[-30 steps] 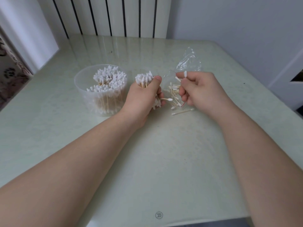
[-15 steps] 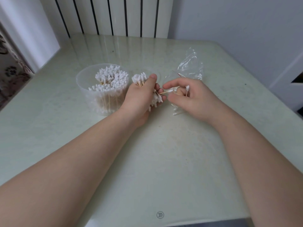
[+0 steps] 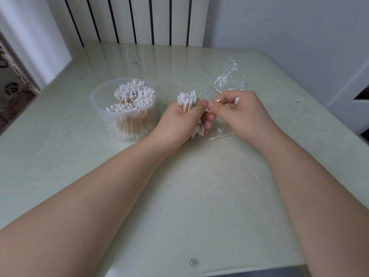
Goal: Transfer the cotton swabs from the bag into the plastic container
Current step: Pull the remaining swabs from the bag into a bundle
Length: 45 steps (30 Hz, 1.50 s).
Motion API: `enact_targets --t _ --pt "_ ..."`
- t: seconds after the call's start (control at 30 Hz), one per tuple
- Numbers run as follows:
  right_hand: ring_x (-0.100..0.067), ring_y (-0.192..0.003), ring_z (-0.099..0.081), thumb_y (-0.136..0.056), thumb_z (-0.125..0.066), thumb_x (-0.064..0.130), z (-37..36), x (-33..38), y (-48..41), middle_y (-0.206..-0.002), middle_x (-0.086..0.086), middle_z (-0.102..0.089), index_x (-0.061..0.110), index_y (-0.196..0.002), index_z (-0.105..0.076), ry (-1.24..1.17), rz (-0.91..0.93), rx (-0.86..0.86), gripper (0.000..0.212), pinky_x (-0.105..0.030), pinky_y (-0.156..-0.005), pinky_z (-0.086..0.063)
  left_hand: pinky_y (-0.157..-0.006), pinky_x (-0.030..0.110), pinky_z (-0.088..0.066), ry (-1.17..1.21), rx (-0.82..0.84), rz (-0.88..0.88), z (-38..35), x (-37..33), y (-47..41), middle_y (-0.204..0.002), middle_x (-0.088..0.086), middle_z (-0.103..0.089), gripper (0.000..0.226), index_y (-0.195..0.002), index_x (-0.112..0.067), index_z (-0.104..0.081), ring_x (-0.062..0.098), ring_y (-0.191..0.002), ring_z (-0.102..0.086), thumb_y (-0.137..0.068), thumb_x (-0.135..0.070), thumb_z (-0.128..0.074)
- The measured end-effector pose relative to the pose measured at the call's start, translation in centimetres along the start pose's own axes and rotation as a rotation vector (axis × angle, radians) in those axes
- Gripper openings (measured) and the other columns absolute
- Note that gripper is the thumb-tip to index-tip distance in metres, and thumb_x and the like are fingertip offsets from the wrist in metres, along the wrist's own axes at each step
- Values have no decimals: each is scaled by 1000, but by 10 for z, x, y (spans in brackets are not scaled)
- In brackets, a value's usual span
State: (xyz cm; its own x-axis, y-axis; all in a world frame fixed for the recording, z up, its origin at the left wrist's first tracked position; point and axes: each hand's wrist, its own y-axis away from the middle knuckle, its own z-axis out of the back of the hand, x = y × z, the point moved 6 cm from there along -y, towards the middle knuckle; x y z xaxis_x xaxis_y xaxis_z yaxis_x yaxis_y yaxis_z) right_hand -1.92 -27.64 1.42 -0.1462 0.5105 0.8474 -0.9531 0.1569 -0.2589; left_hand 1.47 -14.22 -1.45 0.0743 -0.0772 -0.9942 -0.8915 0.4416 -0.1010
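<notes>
The right hand point(image 3: 243, 114) has slid toward 9 o'clock, its thumb now meeting the left hand point(image 3: 179, 124) beside the bundle point(image 3: 187, 100). Its pinched swabs point(image 3: 236, 101) stand tips-up (a moment ago they pointed sideways). Only one loose swab point(image 3: 221, 136) now shows on the bench point(image 3: 199, 196).

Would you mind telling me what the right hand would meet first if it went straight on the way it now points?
Most likely the left hand, at the thumb gripping its bundle of cotton swabs; the right hand points leftward, though depth is unclear.

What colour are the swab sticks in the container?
Light tan swab sticks, white tips, seen through the clear container; head view.
</notes>
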Motion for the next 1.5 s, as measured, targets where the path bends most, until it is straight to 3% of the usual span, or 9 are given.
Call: enact_targets --t 0.13,0.23,0.5,0.67,0.87,1.0,1.17,1.3,1.5 --pt "-15 -51 -45 -89 -60 26 -1 0 -1 -55 2 -51 15 -86 -74 -96 -86 27 18 -24 -50 -37 -57 34 -45 48 -116 21 6 -1 -2 -63 0 -54 29 -81 -14 -57 18 -52 -52 -106 -27 -52" --pt "-16 -53 -31 -75 -42 12 -3 -5 -2 -56 -1 -37 14 -98 -73 -256 -169 63 38 -22 -46 -26 -59 35 -47 22 -130 22 8 0 -2 -63 -3 -52 32 -84 -16 -59 17 -55 -53 -99 -44 -60" --pt "-13 -64 -51 -100 -51 2 -12 3 5 -62 11 -64 22 -148 -43 -108 -61 149 53 -24 -60 -43 -61 35 -48 13 -40 -12 4 1 -1 -71 11 -59 20 -80 -10 -64 23 -71 -55 -98 -17 -65" --pt "-10 -70 -65 -87 -47 -16 -5 0 4 -82 1 -71 16 -145 -46 -129 -128 115 67 -23 -67 -51 -69 42 -53 136 -170 64 12 7 -5 -79 9 -68 21 -79 -16 -64 26 -75 -66 -100 -19 -61" --pt "-22 -80 -76 -91 -59 -10 -1 -5 3 -98 -12 -70 9 -123 -62 -205 -172 2 38 -34 -82 -60 -63 36 -51 164 -252 101 14 5 -4 -61 -1 -57 24 -76 -16 -59 13 -52 -55 -100 -17 -61" --pt "-26 -68 -75 -86 -73 -2 4 6 5 -103 -11 -70 14 -119 -63 -241 -130 -45 39 -33 -71 -58 -54 27 -47 85 -136 35 9 -1 -2 -59 -7 -56 21 -75 -21 -63 11 -57 -53 -94 -21 -71" --pt "-25 -71 -73 -85 -73 1 2 6 5 -105 -5 -68 22 -115 -63 -88 -44 22 38 -31 -62 -58 -60 33 -52 107 -145 53 9 5 -5 -73 6 -65 14 -83 -15 -66 26 -73 -65 -97 -18 -66" --pt "-11 -89 -63 -80 -66 5 6 0 5 -101 2 -71 27 -111 -71 419 36 168 39 -9 -75 -42 -58 32 -55 237 -181 130 11 6 -5 -82 10 -68 14 -88 -12 -61 22 -68 -63 -102 -13 -57" --pt "-14 -100 -55 -76 -70 24 -3 -10 9 -111 1 -59 34 -124 -68 694 -3 358 49 -29 -91 -45 -52 28 -51 259 -164 149 10 6 -4 -74 7 -64 14 -87 -12 -58 23 -58 -58 -102 -12 -55"
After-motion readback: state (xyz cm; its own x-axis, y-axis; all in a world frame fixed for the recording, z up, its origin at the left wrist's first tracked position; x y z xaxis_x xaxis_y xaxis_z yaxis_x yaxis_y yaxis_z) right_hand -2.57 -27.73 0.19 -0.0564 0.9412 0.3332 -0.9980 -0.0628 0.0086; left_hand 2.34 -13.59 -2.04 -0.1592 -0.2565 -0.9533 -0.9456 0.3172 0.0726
